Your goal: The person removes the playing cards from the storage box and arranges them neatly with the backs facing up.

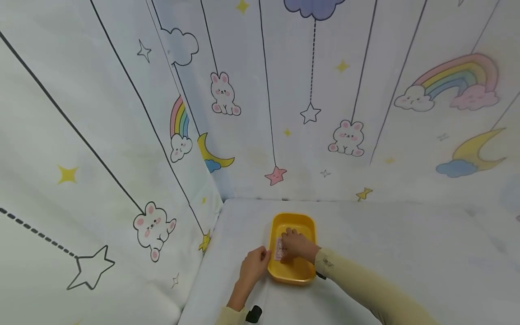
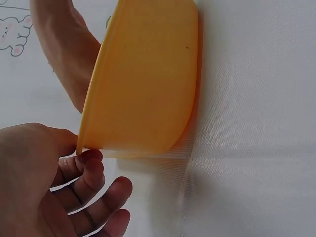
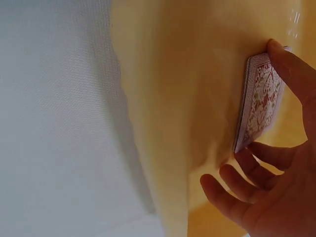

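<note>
A yellow plastic tray (image 1: 291, 274) with rounded corners and raised walls sits on the white surface. Its left rim is pinched between thumb and forefinger of my left hand (image 1: 254, 263), the other fingers loosely bent below, as the left wrist view shows. Inside the tray, my right hand (image 1: 299, 247) grips a thin stack of playing cards (image 3: 263, 101) by opposite edges, thumb on one side and fingertips on the other. The cards have an ornate red and white back with a pale border. In the head view the right hand covers part of the stack (image 1: 278, 249).
A white cloth (image 1: 390, 253) covers the table around the tray. Behind it and on the left rise fabric walls (image 1: 252, 135) printed with bunnies, stars, rainbows and moons. Dark bands (image 1: 254, 314) sit at the wrists below pale yellow sleeves (image 1: 361, 280).
</note>
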`<state>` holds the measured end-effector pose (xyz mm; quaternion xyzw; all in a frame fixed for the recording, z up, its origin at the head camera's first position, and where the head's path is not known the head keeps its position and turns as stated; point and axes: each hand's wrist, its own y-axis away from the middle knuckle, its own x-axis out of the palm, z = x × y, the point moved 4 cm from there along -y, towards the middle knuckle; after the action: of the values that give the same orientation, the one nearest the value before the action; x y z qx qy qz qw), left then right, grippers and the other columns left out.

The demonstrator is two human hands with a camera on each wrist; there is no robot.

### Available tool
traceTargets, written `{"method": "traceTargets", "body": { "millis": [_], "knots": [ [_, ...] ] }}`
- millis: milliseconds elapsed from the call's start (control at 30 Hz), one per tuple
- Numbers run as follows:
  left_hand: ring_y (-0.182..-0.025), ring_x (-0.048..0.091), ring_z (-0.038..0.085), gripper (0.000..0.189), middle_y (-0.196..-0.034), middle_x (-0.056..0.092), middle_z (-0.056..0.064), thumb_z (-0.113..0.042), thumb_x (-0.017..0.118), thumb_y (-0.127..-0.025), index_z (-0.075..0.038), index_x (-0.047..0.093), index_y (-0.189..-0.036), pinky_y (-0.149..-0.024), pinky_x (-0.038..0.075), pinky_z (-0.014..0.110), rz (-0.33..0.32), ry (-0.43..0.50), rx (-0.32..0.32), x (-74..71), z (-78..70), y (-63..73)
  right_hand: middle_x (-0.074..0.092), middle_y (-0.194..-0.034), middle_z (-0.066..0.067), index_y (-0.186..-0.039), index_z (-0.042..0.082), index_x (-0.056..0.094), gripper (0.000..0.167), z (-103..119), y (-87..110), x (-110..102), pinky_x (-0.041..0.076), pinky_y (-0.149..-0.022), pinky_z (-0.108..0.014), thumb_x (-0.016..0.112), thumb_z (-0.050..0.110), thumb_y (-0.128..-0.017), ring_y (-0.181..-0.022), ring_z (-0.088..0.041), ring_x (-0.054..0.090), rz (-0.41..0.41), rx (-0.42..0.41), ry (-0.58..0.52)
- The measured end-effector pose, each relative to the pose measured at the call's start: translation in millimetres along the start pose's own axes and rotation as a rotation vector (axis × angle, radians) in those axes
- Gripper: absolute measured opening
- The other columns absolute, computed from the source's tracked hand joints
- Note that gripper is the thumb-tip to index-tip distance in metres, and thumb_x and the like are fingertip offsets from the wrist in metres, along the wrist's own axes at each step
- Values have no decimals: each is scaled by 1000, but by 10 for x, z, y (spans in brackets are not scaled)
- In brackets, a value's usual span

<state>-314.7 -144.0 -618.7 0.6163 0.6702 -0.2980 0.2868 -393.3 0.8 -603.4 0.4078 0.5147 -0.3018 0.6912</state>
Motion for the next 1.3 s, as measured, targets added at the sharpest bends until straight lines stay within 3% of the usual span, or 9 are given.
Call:
{"method": "traceTargets", "body": {
  "millis": [367, 600, 700, 900, 1100, 1200, 1300],
  "knots": [
    [-54, 41, 6, 28, -63, 47, -8, -29, 61, -100, -16, 56, -76, -48, 32, 22, -15, -1, 19, -9, -2, 51, 57, -117, -11, -127, 6, 60, 71, 31, 33, 51, 48, -98, -52, 84, 48, -75, -101, -27, 51, -27, -27, 43],
    [-53, 40, 5, 29, -63, 46, -9, -29, 61, -100, -17, 55, -74, -47, 31, 22, -36, -8, 32, 18, 37, 62, 63, -114, -6, -122, 11, 65, 64, 74, 39, 129, 48, -100, -50, 82, 51, -75, -105, -26, 57, -129, -96, 243],
    [-52, 39, 5, 30, -63, 45, -9, -28, 61, -100, -17, 54, -74, -47, 31, 22, -42, -10, 36, 18, 39, 54, 63, -114, -6, -122, 11, 65, 65, 82, 54, 134, 49, -97, -49, 79, 55, -77, -104, -25, 58, -138, -115, 269],
    [-53, 41, 6, 29, -63, 47, -8, -29, 61, -100, -16, 55, -75, -47, 32, 22, -30, -12, 27, 11, 33, 28, 57, -116, -10, -127, 7, 60, 86, 75, 84, 143, 50, -92, -48, 81, 68, -70, -99, -26, 54, -77, -80, 173],
    [-54, 41, 6, 27, -65, 48, -8, -30, 61, -100, -16, 57, -77, -49, 33, 23, -34, -13, 21, 1, 28, 9, 53, -110, -9, -125, 7, 56, 86, 40, 9, 132, 52, -87, -44, 87, 61, -66, -95, -25, 51, -67, -57, 92],
    [-55, 42, 7, 27, -65, 50, -7, -30, 61, -100, -16, 57, -77, -49, 34, 23, -32, -14, 30, 8, 28, 13, 53, -108, -9, -124, 8, 54, 71, -1, -46, 107, 52, -84, -43, 85, 49, -75, -93, -24, 51, -82, -54, 52],
    [-55, 42, 6, 27, -65, 50, -8, -30, 60, -100, -16, 57, -77, -49, 34, 23, -26, -17, 27, 21, 42, 17, 58, -99, -8, -113, 7, 58, 37, -73, -88, 63, 50, -76, -38, 76, 27, -89, -84, -21, 52, -85, -67, -129]
  ]
}}
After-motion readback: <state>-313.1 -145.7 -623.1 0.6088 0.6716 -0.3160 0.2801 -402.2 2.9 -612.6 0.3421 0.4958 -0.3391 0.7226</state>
